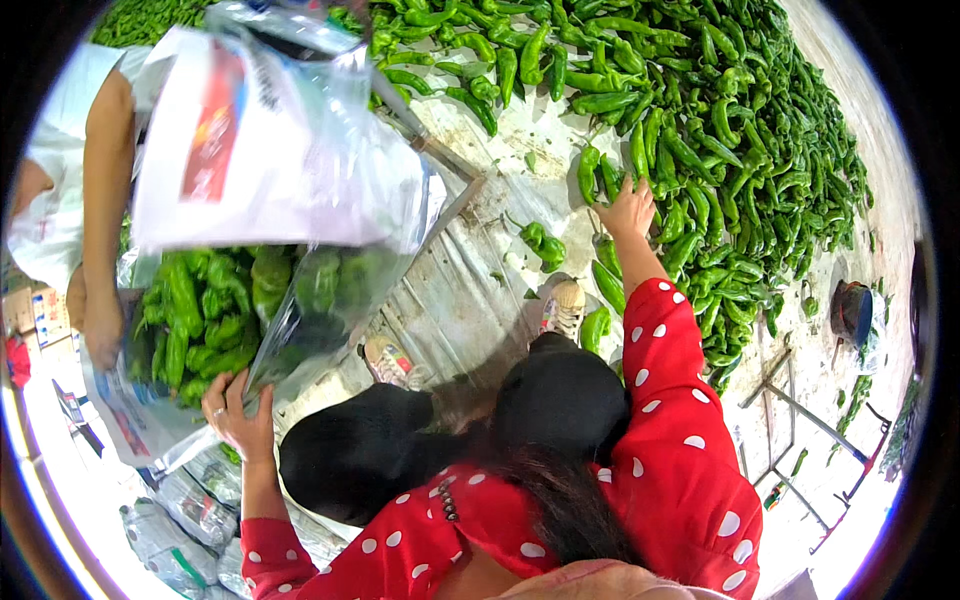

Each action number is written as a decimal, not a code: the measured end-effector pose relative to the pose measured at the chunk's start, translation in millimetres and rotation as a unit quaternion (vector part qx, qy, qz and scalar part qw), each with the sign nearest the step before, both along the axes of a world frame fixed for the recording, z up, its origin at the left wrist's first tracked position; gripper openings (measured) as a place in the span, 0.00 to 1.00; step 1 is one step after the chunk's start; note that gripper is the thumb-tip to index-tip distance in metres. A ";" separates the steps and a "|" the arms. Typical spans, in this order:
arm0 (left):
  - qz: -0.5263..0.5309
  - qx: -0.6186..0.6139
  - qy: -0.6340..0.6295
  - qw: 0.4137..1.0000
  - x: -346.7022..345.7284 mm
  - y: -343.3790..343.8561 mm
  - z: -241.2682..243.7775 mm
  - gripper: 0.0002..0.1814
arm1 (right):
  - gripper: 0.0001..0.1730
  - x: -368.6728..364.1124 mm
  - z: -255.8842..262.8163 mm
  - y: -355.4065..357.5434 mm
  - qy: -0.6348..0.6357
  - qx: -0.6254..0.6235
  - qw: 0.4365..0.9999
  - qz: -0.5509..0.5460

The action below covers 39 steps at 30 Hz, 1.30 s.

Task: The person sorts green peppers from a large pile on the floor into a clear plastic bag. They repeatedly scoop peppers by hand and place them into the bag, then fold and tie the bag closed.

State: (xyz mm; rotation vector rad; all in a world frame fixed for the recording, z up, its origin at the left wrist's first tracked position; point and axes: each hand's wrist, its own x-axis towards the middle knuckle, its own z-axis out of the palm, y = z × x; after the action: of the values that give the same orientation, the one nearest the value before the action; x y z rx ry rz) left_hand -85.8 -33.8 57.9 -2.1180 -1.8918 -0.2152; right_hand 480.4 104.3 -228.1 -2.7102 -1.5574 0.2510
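Observation:
My left hand (244, 420) is at the near rim of a large printed plastic bag (300, 157), its fingers over the edge and its thumb by the clear film. Long green peppers (199, 315) fill the part of the bag that shows. To the right, my right hand (630, 214) reaches down to the near edge of a big pile of green peppers (750, 165), thumb and fingers spread over a few of them. Its fingertips touch or nearly touch those peppers; no pepper is plainly held.
Another person's arm (105, 210) reaches down at the bag's left side. A metal frame (450, 169) stands beside the bag. Loose peppers (544, 246) lie on the floor sheet (442, 285) near my shoes (564, 309). Packed plastic bags (172, 532), a dark container (851, 311) and another metal frame (814, 424) are around me.

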 end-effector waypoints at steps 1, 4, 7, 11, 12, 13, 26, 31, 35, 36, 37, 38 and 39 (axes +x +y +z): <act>0.007 -0.005 0.003 1.000 -1.8 -1.5 -1.2 0.22 | 0.53 3.8 5.3 10.2 -0.017 -0.025 1.000 -0.003; 0.027 -0.017 -0.013 0.999 -3.7 -3.4 -5.3 0.22 | 0.58 3.7 13.8 32.1 -0.013 -0.089 0.996 0.018; 0.038 -0.024 -0.020 0.999 -1.9 -0.8 -5.2 0.21 | 0.58 -2.1 0.0 36.8 -0.040 -0.110 0.990 0.082; 0.049 -0.028 -0.015 0.998 -7.7 -6.1 -7.1 0.21 | 0.52 -6.4 2.2 36.7 -0.050 -0.148 0.974 0.165; 0.044 -0.028 -0.012 0.999 -8.4 -6.1 -5.3 0.21 | 0.51 -4.4 4.2 35.9 -0.045 -0.162 0.971 0.172; 0.040 -0.028 -0.009 0.999 -8.6 -5.3 -3.7 0.21 | 0.50 0.1 -0.9 37.6 -0.052 -0.166 0.971 0.163; 0.019 0.022 -0.016 0.999 -6.9 -6.4 -9.8 0.21 | 0.31 -80.2 10.5 -2.7 0.057 -0.096 0.960 0.257; 0.021 -0.010 -0.035 0.999 -3.0 3.6 0.1 0.23 | 0.31 -111.5 -31.9 -50.9 0.140 -0.111 0.962 0.208; -0.043 0.054 -0.036 0.997 -10.1 4.5 5.4 0.21 | 0.40 -104.9 4.4 -64.2 0.109 -0.173 0.944 0.259; -0.049 0.063 -0.049 0.996 -12.7 4.8 3.7 0.21 | 0.40 -105.8 16.8 -67.0 0.119 -0.132 0.948 0.266; -0.057 0.067 -0.060 0.994 -11.9 0.1 3.7 0.20 | 0.40 -104.2 28.0 -74.6 0.133 -0.094 0.949 0.271; -0.073 0.081 -0.074 0.991 -12.0 -4.3 6.7 0.19 | 0.39 -102.3 39.1 -77.4 0.148 -0.065 0.946 0.282; -0.079 0.086 -0.081 0.990 -12.9 -0.8 2.7 0.19 | 0.39 -97.9 52.3 -74.1 0.159 -0.032 0.945 0.286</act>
State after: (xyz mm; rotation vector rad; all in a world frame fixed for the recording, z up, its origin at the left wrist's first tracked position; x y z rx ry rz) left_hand -98.8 -34.7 60.6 -2.1886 -1.7185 -0.5804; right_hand 382.5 30.2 -175.7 -2.0390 -2.1969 0.7066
